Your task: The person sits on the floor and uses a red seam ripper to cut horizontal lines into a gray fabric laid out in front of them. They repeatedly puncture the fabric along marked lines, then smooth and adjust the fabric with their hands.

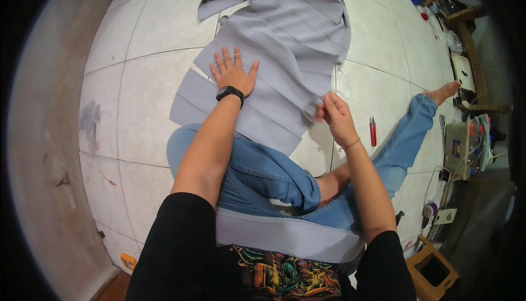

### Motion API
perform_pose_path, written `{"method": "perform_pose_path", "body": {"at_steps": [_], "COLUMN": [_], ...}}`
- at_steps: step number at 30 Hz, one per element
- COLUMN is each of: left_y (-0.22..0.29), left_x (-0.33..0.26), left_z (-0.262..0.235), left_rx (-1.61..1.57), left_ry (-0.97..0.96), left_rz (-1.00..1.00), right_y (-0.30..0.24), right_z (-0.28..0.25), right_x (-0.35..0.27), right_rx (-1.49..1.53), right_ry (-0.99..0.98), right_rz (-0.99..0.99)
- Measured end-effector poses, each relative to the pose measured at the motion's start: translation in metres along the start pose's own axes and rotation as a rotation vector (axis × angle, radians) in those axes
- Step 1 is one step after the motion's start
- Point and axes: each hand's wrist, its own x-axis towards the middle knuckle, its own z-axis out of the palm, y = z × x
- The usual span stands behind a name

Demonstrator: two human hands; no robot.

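Note:
A grey garment (285, 43) with long seams, like a jacket or coat, lies spread on the floor in front of my legs. My left hand (234, 76) presses flat on its near left part, fingers spread; a thin pale line crosses the fingers. At the garment's right edge, my right hand (335, 115) is closed in a pinch, slightly blurred. A fine pale thread (345, 86) loops beside it and seems to run from the fingertips to the cloth. Whether a needle is there is too small to tell. Red-handled thread snips (373, 131) lie right of this hand.
My jeans-clad legs (268, 169) frame the cloth, one folded, one stretched right. Across my lap lies a grey fabric strip (285, 238). Along the right stand a clear plastic bin (457, 150), cables and a brown stool (433, 273). A wall (49, 136) borders the left.

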Motion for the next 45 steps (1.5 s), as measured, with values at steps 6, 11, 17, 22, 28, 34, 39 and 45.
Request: {"method": "perform_pose_path", "body": {"at_steps": [6,11,17,22,28,34,39,45], "left_y": [-0.001,0.0,-0.003,-0.003,-0.001,-0.001,-0.006,-0.005], "left_x": [0.003,0.003,0.003,0.018,0.018,0.016,0.013,0.015], "left_z": [0.0,0.003,0.004,0.006,0.009,0.007,0.008,0.009], "left_rx": [-0.005,-0.021,-0.017,-0.068,0.003,-0.01,-0.014,0.026], "left_ry": [0.009,0.04,0.095,0.113,0.087,0.089,0.09,0.111], "left_rz": [-0.035,-0.027,-0.004,0.052,0.026,0.028,0.022,0.026], "right_y": [-0.031,-0.041,-0.033,-0.006,-0.029,-0.043,-0.044,-0.072], "right_z": [-0.109,-0.121,-0.018,-0.007,-0.123,-0.104,-0.022,-0.013], "right_x": [-0.091,-0.11,-0.023,-0.014,-0.109,-0.091,-0.015,-0.034], "right_rx": [-1.365,-1.588,-0.504,0.067,-1.052,-1.548,-1.262,-1.771], "right_ry": [0.102,0.103,-0.106,0.07,0.241,0.054,-0.282,-0.203], "right_rz": [0.132,0.146,-0.234,0.058,0.189,0.154,-0.002,0.328]}}
